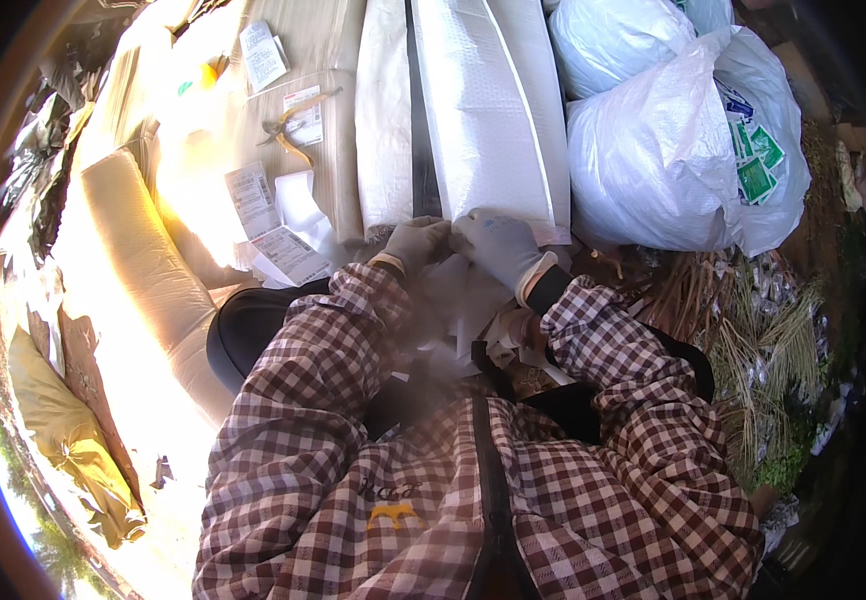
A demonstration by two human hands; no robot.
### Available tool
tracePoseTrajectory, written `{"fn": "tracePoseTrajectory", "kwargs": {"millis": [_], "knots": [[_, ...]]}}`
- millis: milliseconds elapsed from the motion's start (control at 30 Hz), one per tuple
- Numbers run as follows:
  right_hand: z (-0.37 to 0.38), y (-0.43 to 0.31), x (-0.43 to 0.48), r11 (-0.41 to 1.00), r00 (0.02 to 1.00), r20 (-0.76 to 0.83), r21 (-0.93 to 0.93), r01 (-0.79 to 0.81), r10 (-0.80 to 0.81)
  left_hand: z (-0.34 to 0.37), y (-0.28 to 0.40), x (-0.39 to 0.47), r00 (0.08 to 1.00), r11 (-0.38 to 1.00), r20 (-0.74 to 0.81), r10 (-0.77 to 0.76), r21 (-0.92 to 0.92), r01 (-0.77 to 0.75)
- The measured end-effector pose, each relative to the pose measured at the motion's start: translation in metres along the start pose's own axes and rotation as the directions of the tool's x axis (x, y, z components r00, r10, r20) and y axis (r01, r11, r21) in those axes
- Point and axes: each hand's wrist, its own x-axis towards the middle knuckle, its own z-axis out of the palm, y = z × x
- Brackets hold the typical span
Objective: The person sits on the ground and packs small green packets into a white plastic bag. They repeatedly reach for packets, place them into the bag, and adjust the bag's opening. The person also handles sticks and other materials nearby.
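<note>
Both my hands wear grey gloves and meet at the near end of a long white padded wrap [485, 112]. My left hand [416, 244] has its fingers bent in at the gap beside the wrap. Close against it, my right hand [499, 244] is closed at the wrap's near corner; what its fingertips pinch is too small to tell. A narrower white wrapped roll [386, 120] lies left of the dark gap. Farther left, yellow-handled pruning shears [283, 133] rest on a plastic-covered package [335, 45], among printed labels [292, 253].
Full white plastic sacks [650, 157] stand at the right, one open with green-and-white packets [759, 165] inside. A long wrapped bundle [148, 277] lies to the left, with a yellow sack [65, 420] beyond. Dry stalks [748, 352] cover ground at the right.
</note>
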Motion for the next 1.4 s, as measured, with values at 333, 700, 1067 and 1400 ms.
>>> {"fn": "tracePoseTrajectory", "kwargs": {"millis": [333,700,1067,1400], "knots": [[-0.04,-0.028,-0.019,0.987,0.965,0.209,0.012,0.159,-0.158,-0.009,0.099,-0.006,0.984,0.009,0.179,0.007,0.984,-0.179],[-0.083,-0.078,-0.004,0.929,0.965,0.163,0.342,0.138,-0.204,-0.158,0.203,-0.021,0.784,0.427,-0.531,0.321,0.82,0.381],[-0.089,-0.069,-0.01,0.892,0.95,0.049,0.36,0.272,-0.309,-0.17,0.216,0.024,0.781,0.32,-0.549,0.297,0.828,0.46],[-0.084,-0.027,0.02,0.42,0.966,-0.114,0.907,0.006,0.232,-0.139,0.25,-0.061,0.65,0.358,-0.34,0.679,0.927,0.111]]}}
